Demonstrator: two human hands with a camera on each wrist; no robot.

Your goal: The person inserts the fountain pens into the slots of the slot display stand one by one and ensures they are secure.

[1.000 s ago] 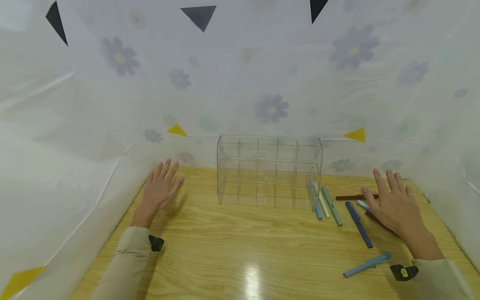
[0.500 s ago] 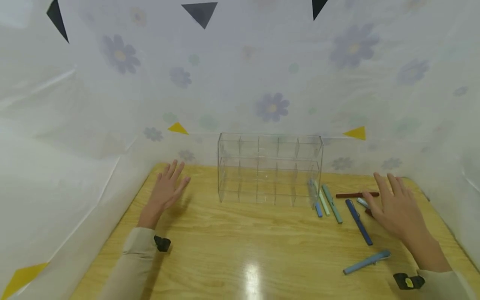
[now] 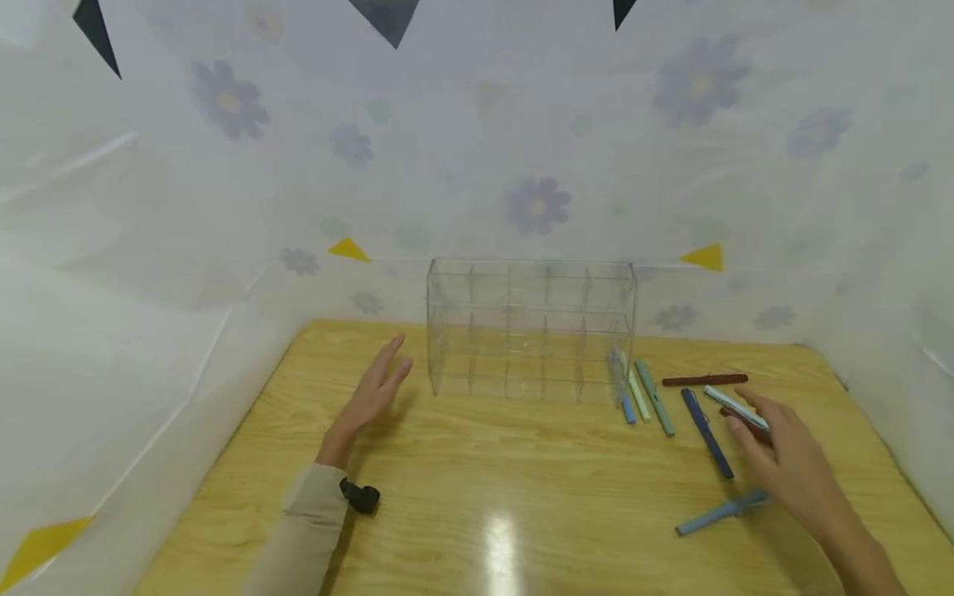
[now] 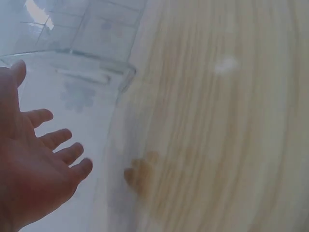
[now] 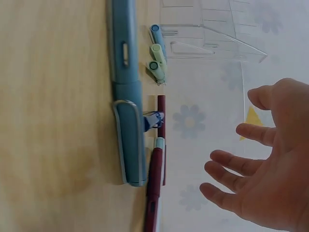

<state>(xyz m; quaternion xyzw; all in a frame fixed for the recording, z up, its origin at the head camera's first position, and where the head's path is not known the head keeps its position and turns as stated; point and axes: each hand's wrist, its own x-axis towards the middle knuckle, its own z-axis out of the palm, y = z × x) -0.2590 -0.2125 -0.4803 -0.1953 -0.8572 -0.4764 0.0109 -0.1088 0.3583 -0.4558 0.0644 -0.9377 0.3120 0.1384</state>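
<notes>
My left hand (image 3: 368, 397) hovers over the table left of a clear plastic organizer (image 3: 529, 310), fingers extended and holding nothing. In the left wrist view its fingers stand apart from the organizer's edge (image 4: 96, 60). My right hand (image 3: 801, 468) is above the pens at the right, fingers loosely bent and empty. Nearest its fingertips are a pale blue pen (image 3: 726, 400) and a dark red pen (image 3: 745, 419), both partly hidden. A grey-blue pen (image 3: 715, 515) lies nearer me, and a navy pen (image 3: 706, 433) left of the hand. Another dark red pen (image 3: 704, 380) lies farther back.
Green (image 3: 654, 397), pale green (image 3: 638, 397) and blue (image 3: 628, 408) pens lie by the organizer's right end. The organizer has several compartments and stands near the back edge of the wooden table (image 3: 417, 497). White flowered sheeting (image 3: 462, 182) surrounds the table.
My left hand has moved right, toward the organizer, and turned palm inward. The right hand has drawn slightly back and turned, its fingers bending more. The pens lie as before.
</notes>
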